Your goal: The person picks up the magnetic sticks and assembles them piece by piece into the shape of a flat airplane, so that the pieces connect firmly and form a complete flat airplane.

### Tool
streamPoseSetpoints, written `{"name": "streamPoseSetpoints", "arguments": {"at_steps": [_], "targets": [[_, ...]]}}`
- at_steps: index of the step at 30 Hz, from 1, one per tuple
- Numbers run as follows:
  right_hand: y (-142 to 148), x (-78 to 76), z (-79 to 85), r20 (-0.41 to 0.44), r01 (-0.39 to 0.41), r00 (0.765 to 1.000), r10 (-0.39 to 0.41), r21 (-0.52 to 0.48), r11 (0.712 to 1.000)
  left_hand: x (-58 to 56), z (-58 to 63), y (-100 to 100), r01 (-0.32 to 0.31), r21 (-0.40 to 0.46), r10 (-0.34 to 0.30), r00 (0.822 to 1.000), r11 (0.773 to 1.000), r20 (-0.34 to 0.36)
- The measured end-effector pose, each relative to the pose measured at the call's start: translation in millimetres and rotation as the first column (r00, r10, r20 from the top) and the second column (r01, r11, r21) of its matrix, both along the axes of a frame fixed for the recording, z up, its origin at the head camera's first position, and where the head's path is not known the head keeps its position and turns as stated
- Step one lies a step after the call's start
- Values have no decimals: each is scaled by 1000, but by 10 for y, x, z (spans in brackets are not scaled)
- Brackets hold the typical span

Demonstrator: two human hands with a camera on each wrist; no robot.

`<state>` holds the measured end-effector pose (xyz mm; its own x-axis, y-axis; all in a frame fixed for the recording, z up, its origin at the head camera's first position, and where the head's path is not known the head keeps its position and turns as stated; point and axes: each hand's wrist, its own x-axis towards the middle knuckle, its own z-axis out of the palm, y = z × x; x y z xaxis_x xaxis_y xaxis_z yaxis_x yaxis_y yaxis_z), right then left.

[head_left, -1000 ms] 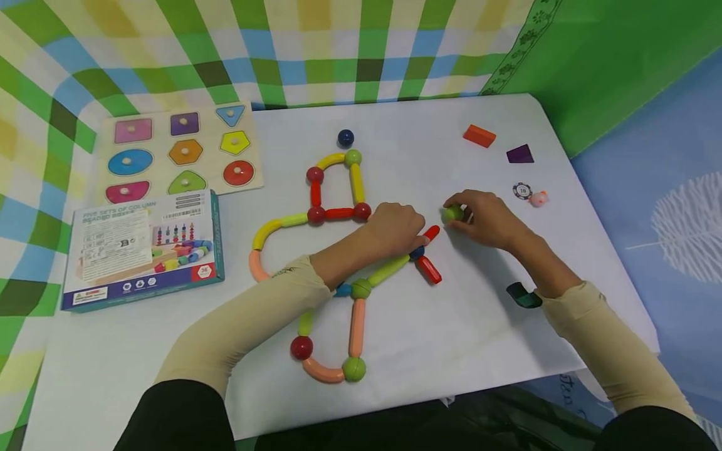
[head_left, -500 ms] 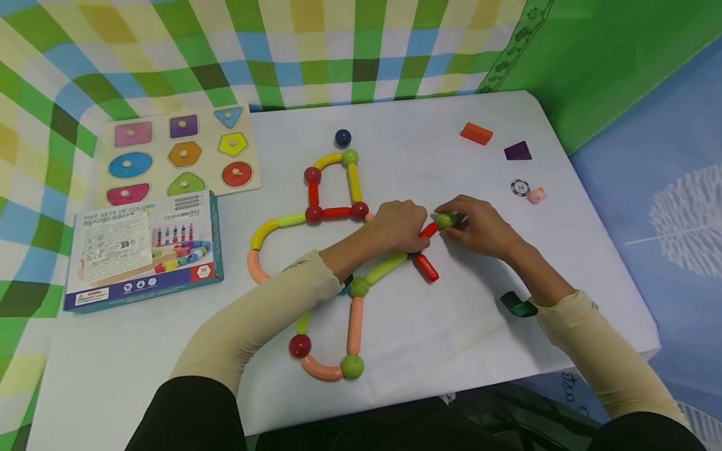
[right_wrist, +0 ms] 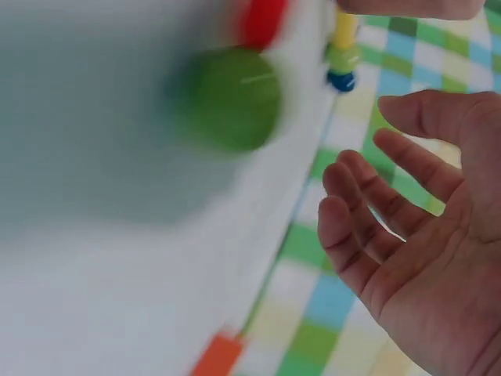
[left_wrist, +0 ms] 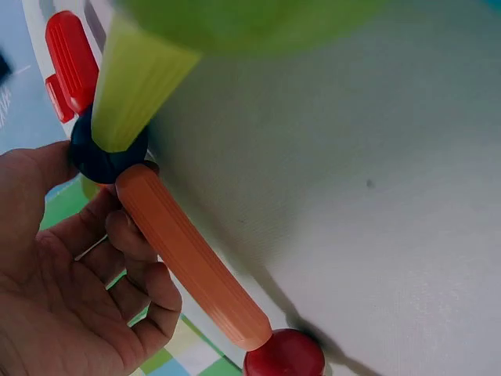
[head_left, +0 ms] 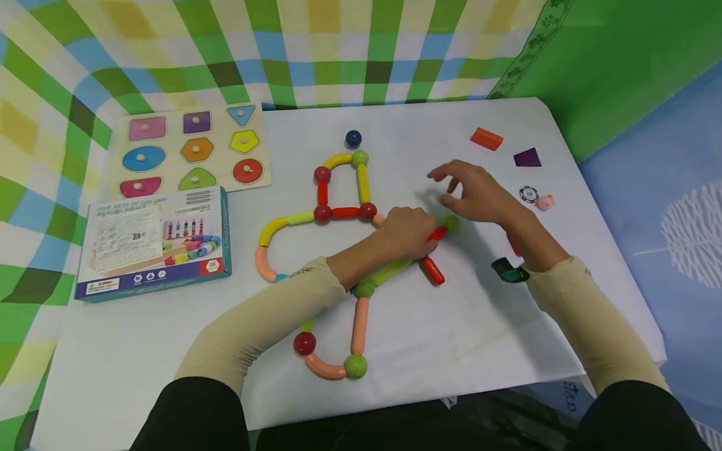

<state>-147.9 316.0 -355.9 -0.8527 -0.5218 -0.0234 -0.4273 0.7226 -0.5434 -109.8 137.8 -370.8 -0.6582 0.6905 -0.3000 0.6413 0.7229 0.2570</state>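
Note:
My left hand [head_left: 408,233] pinches a dark blue ball [left_wrist: 90,160] between thumb and fingers. From that ball branch a yellow-green rod [head_left: 393,270], a peach rod [left_wrist: 192,258] and two red rods [head_left: 432,271], one of them partly behind the fingers. A green ball [head_left: 450,223] sits at the upper red rod's tip. Just above and right of it, my right hand [head_left: 479,195] hovers with fingers parted and nothing in them. The branch joins a larger figure of magnetic rods and balls, including a red ball [head_left: 304,344] and a green ball [head_left: 356,366].
A loose dark blue ball [head_left: 353,138] lies at the figure's top. At left are a shape puzzle board [head_left: 265,144] and a bead toy box [head_left: 152,241]. Orange [head_left: 487,139], purple [head_left: 527,158] and dark green [head_left: 509,270] pieces, a round chip [head_left: 528,195] and a pink figurine [head_left: 545,202] lie at right.
My right hand brought the green ball to the red rod's tip, let go of it and rose away up and right. The left hand keeps its hold on the dark blue ball.

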Motion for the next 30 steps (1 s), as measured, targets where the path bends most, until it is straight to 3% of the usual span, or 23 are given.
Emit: {"name": "streamPoseSetpoints", "arguments": {"at_steps": [3,8,11,15,19,23,26,30], "targets": [[-443,-374,111,-10,-37,999,38,73,997,44,-11,-52,18,-8,-18,998,1000,-54],[-1089,-947,142,70,-97,994,83,233,968,141,24,-132,70,-52,-74,995,996,-73],[-1324,-1195,90,94,-103,993,77,318,942,205,40,-192,104,-78,-111,990,991,-84],[-1531,-1406,-48,123,-105,990,64,371,923,287,19,-291,139,-104,-151,981,985,-121],[-1482,-1439,-154,135,-75,990,28,356,931,364,7,-250,179,-113,-195,969,977,-149],[-1403,-1375,-105,92,-42,996,14,314,948,380,17,-230,213,-120,-231,958,970,-168],[-1272,-1218,10,39,-41,999,31,269,962,370,18,-226,228,-111,-244,956,967,-165],[-975,-825,185,-21,-82,996,89,213,974,329,3,-235,225,-92,-238,956,970,-170]]}}
